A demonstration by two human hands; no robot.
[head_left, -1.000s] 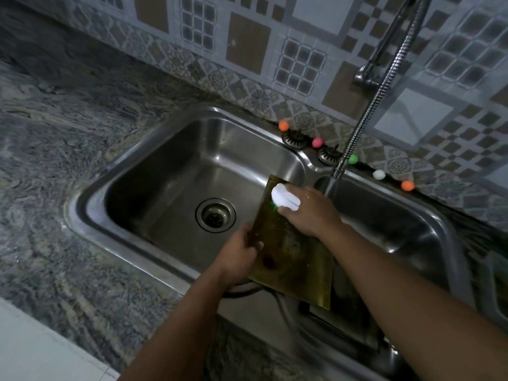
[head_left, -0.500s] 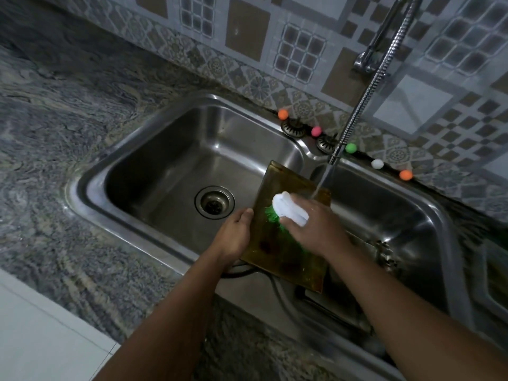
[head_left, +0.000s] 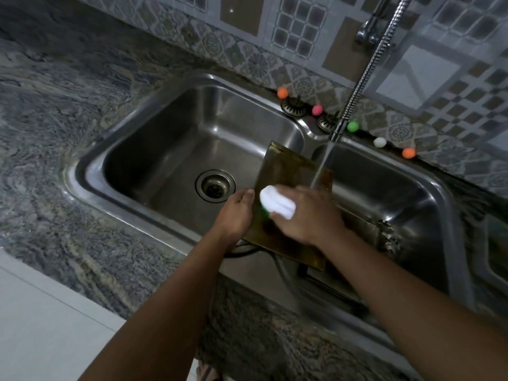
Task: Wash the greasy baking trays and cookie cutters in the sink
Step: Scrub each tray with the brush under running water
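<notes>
The right hand (head_left: 308,215) is closed around a white brush (head_left: 276,202), fingers wrapped over its back, thumb side hidden. A little green bristle (head_left: 265,214) shows under the brush's left end, pressed against the tray (head_left: 286,174). The left hand (head_left: 236,215) grips the tray's left edge: the fingers curl behind the edge and out of sight, the thumb lies along the front, close to the brush tip. How tightly those hidden fingers clamp cannot be told.

The tray is a brownish, greasy sheet, held tilted over the divider of the sink (head_left: 90,166), its far corner raised toward the wall and its near edge low toward the person. Water (head_left: 321,166) runs from the hose tap (head_left: 357,86) and lands on the tray's upper right part, just beyond the right hand.

Right of the tray, in the right basin, lies another metal piece with a scalloped cutter (head_left: 389,237) at its end; the details there are dim. Left of the tray, the left basin shows its drain (head_left: 215,185), bare around it. Beyond the tray, along the sink's back rim, sit small balls: orange (head_left: 282,92), pink (head_left: 317,110), green (head_left: 352,126), white (head_left: 379,142) and a second orange one (head_left: 408,153). Two dark round fittings (head_left: 292,107) stand on the rim between the first balls. A grey stone counter (head_left: 55,119) surrounds the sink, with patterned wall tiles (head_left: 247,50) behind.
</notes>
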